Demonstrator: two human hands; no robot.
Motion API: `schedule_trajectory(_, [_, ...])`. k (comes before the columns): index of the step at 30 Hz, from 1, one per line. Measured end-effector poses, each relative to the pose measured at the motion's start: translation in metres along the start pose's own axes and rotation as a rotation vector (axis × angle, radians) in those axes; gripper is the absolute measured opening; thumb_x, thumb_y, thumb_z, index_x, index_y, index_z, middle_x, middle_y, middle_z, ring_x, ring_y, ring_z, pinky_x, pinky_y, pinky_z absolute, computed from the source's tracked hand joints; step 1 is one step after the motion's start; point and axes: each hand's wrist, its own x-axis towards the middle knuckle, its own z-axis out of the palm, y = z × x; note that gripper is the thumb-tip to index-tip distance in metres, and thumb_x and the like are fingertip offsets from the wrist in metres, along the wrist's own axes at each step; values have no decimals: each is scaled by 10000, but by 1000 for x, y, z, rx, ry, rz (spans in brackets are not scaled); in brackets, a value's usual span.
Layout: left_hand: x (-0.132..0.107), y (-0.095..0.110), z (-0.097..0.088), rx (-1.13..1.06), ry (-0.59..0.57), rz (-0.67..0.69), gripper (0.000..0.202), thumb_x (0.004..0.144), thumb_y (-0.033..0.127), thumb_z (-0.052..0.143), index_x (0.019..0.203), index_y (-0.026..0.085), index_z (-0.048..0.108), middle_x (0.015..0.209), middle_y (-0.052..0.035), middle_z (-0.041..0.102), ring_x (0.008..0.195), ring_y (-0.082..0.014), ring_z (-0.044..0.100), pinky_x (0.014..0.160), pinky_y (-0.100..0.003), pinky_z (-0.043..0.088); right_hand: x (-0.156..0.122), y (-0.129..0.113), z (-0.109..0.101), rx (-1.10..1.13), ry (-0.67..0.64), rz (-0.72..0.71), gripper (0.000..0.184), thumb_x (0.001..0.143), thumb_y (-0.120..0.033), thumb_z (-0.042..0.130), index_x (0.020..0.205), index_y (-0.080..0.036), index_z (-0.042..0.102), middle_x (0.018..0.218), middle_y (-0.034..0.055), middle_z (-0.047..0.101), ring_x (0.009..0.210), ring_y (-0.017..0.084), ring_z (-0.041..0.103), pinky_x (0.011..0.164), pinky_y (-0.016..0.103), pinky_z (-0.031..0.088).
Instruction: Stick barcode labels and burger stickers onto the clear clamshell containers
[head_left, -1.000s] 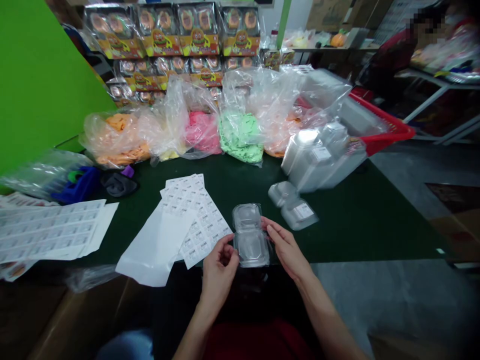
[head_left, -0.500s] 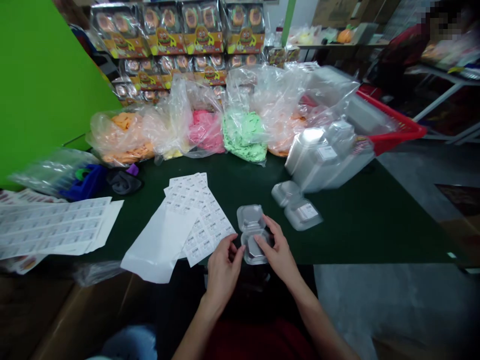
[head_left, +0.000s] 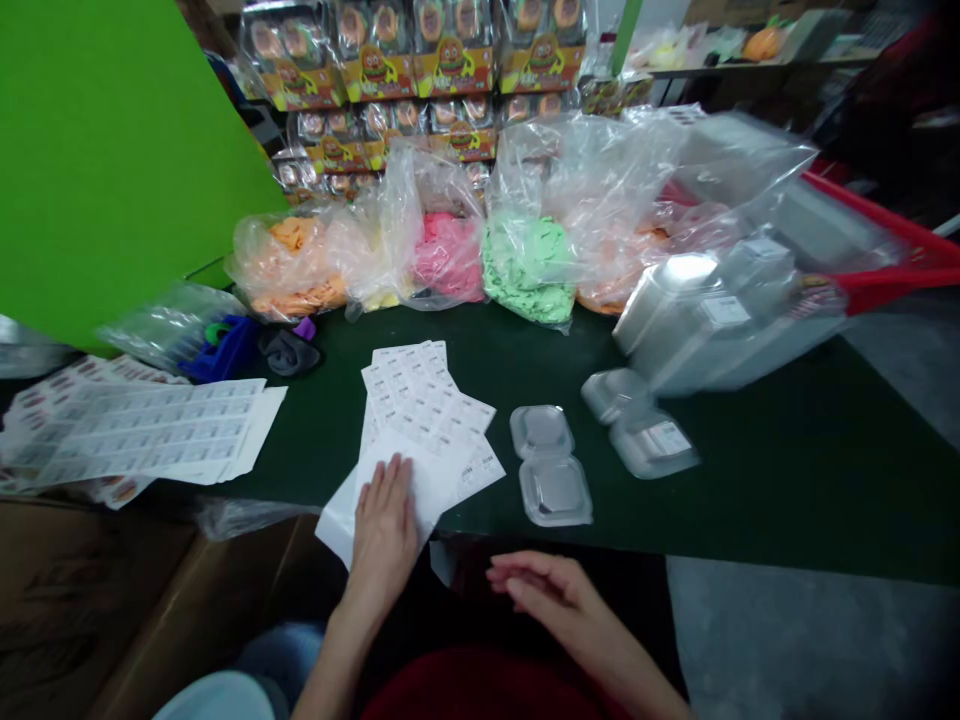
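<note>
My left hand [head_left: 384, 530] lies flat, fingers stretched out, on a blank white sheet [head_left: 439, 465] at the table's front edge. Under and behind that sheet are overlapping label sheets [head_left: 409, 385] printed with rows of small barcodes. My right hand [head_left: 551, 595] hovers in front of the table edge, loosely curved, with nothing visible in it. Just beyond it an opened clear plastic clamshell box [head_left: 555, 490] rests on the table, untouched. To its right is a second opened clamshell box [head_left: 652, 443] with a white label on it.
Nested clear boxes [head_left: 697, 330] lean at the right, before a red crate [head_left: 900, 280]. Bags of orange, pink and green pieces [head_left: 532, 265] line the back, with packaged toy burgers [head_left: 457, 60] stacked behind. At left are more printed sheets [head_left: 165, 430] and a blue tape dispenser [head_left: 221, 350].
Both hands have left the near clamshell box. My left hand has moved left onto the white sheet, which has shifted; my right hand has drawn back toward me. The view has turned left.
</note>
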Motion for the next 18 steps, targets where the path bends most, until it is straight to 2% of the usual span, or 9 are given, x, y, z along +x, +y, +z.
schedule_trajectory(1, [-12, 8, 1, 5, -4, 38, 540, 1060, 203, 398, 1589, 210, 508, 1660, -143, 507, 1591, -346, 399, 1258, -610, 358, 6, 12, 10, 43, -15, 40, 563, 787, -670, 850, 1158, -248, 827, 1147, 133, 832, 1078, 339, 781, 958, 503, 614])
schedule_trajectory(3, [-32, 21, -2, 20, -13, 70, 530, 1060, 210, 428, 1581, 231, 520, 1636, -138, 540, 1551, -343, 461, 1213, -581, 405, 21, 30, 30, 128, 42, 71, 647, 718, -708, 876, 1150, -229, 825, 1176, 141, 822, 1105, 347, 770, 925, 488, 623])
schedule_trajectory(5, [-45, 27, -9, 31, -9, 67, 489, 1055, 239, 474, 1533, 241, 574, 1582, -140, 600, 1473, -348, 544, 1157, -552, 438, 34, 35, 46, 186, 101, 64, 608, 733, -709, 861, 1079, -210, 833, 1082, 123, 825, 1024, 319, 771, 814, 417, 636])
schedule_trajectory(7, [-49, 28, -18, 23, -5, 51, 413, 1044, 269, 521, 1433, 252, 658, 1495, -133, 675, 1369, -346, 618, 1105, -529, 452, 43, 30, 57, 208, 120, 41, 542, 763, -685, 847, 987, -192, 833, 917, 86, 798, 848, 251, 738, 666, 324, 603])
schedule_trajectory(9, [-45, 29, -27, -5, -4, 41, 316, 1031, 290, 560, 1293, 260, 733, 1372, -118, 747, 1258, -342, 665, 1065, -522, 454, 49, 21, 65, 208, 130, 18, 514, 780, -667, 836, 929, -175, 817, 774, 45, 730, 677, 179, 647, 543, 254, 523])
schedule_trajectory(12, [-28, 34, -35, -84, -8, 43, 215, 1016, 311, 605, 1133, 255, 776, 1190, -100, 799, 1136, -336, 697, 1019, -519, 467, 55, 8, 72, 210, 132, 2, 482, 832, -618, 790, 1010, -170, 781, 681, -4, 656, 503, 117, 530, 431, 216, 386])
schedule_trajectory(15, [-6, 43, -39, -228, -57, 79, 210, 1021, 318, 621, 1158, 253, 768, 1154, -91, 799, 1108, -310, 716, 995, -471, 519, 61, 2, 74, 173, 99, -38, 377, 878, -515, 734, 1031, -171, 752, 647, -35, 616, 431, 86, 448, 416, 216, 335])
schedule_trajectory(18, [12, 48, -41, -317, -139, 143, 215, 1043, 288, 593, 1170, 248, 763, 1143, -91, 797, 1074, -278, 741, 948, -408, 577, 66, -3, 70, 77, 44, -89, 283, 903, -431, 679, 998, -174, 751, 602, -59, 544, 453, 85, 388, 441, 219, 320])
